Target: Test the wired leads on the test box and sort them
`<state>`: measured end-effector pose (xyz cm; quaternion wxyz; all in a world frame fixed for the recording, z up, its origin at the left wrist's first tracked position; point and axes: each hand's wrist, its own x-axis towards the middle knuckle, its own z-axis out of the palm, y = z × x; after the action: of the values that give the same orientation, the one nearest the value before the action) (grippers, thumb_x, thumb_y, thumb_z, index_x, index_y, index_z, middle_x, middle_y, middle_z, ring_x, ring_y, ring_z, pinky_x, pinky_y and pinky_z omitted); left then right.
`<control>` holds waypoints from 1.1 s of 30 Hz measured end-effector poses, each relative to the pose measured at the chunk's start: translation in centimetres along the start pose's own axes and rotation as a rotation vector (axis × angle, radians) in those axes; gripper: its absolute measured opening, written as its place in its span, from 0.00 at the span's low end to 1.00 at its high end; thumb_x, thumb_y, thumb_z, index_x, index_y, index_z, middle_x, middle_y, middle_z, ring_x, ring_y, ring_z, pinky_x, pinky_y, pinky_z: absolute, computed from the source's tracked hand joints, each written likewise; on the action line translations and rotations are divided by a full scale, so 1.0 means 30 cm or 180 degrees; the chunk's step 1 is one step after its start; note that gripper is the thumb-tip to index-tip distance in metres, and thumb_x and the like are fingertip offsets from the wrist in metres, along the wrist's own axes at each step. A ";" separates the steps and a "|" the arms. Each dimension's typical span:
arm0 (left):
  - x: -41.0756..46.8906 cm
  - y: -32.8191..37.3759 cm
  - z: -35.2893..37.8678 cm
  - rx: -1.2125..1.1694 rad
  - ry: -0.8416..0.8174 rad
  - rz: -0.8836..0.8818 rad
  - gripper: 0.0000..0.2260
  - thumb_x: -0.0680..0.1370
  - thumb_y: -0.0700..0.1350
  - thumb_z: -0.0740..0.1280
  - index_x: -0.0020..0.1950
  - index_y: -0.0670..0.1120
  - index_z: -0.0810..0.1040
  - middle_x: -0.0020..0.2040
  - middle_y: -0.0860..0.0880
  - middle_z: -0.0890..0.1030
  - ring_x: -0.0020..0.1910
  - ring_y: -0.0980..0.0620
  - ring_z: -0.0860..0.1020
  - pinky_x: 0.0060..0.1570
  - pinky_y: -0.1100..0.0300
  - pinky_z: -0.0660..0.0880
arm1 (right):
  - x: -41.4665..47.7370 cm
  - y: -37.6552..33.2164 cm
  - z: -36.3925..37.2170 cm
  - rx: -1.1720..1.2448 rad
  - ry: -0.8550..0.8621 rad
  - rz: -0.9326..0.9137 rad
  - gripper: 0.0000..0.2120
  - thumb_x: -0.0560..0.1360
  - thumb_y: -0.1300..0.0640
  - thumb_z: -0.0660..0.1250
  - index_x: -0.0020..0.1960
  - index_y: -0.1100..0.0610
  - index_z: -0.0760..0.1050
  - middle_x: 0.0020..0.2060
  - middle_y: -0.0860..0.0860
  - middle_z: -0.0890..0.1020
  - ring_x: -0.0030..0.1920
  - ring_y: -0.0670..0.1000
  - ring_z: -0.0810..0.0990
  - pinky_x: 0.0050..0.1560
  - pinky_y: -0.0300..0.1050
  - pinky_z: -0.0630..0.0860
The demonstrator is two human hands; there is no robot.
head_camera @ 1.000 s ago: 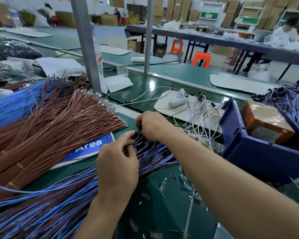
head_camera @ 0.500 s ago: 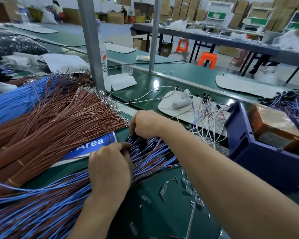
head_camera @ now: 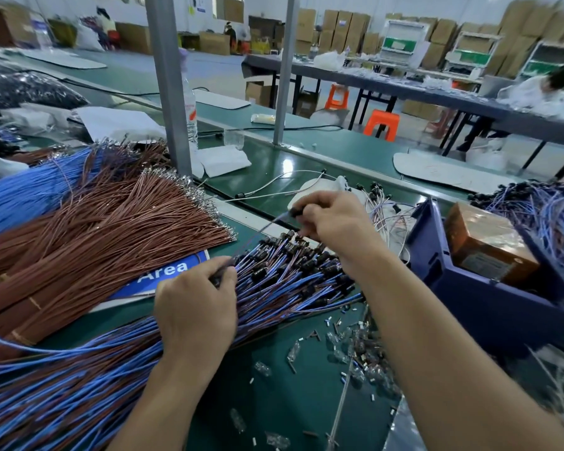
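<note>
One wired lead (head_camera: 261, 234) is stretched between the two hands. Its long axis runs diagonally from lower left to upper right, above the bundle of leads (head_camera: 290, 281). Its black cylindrical end points up and right, and the right hand (head_camera: 336, 222) pinches this end with thumb and fingertips. The left hand (head_camera: 196, 307) grasps the thin wire lower down with curled fingers and rests on the bundle. The bundle has blue and brown wires with black ends and lies on the green bench (head_camera: 274, 385), between the brown wires (head_camera: 111, 229) and the blue bin (head_camera: 469, 297).
</note>
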<state>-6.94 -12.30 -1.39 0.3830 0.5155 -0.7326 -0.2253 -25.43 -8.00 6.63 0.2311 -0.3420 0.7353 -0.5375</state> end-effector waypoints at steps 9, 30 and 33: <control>-0.115 0.087 -0.004 -0.0644 -0.0142 0.1593 0.11 0.75 0.51 0.72 0.55 0.54 0.88 0.41 0.52 0.88 0.39 0.56 0.81 0.37 0.66 0.71 | -0.251 -0.020 -0.081 0.3031 -0.0217 0.0762 0.10 0.83 0.52 0.61 0.51 0.59 0.74 0.39 0.59 0.85 0.38 0.57 0.85 0.41 0.49 0.83; -0.324 0.417 0.123 -0.3482 -0.3865 -0.1024 0.07 0.67 0.41 0.79 0.31 0.47 0.84 0.29 0.48 0.79 0.22 0.58 0.74 0.23 0.70 0.72 | -0.685 0.261 -0.439 -0.0648 0.0757 0.0330 0.12 0.72 0.44 0.68 0.41 0.51 0.84 0.31 0.45 0.84 0.33 0.46 0.81 0.37 0.41 0.79; -0.368 0.444 0.182 -0.2800 -0.3778 -0.0331 0.06 0.70 0.43 0.78 0.35 0.43 0.85 0.30 0.43 0.80 0.24 0.54 0.75 0.25 0.67 0.71 | -0.691 0.266 -0.422 0.0550 0.0696 0.0494 0.10 0.76 0.60 0.67 0.41 0.57 0.86 0.31 0.49 0.85 0.26 0.42 0.76 0.27 0.33 0.71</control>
<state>-17.09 2.49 1.33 0.0825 0.1400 -0.6332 -0.7567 -22.77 17.08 2.47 0.2191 -0.2025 0.7313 -0.6134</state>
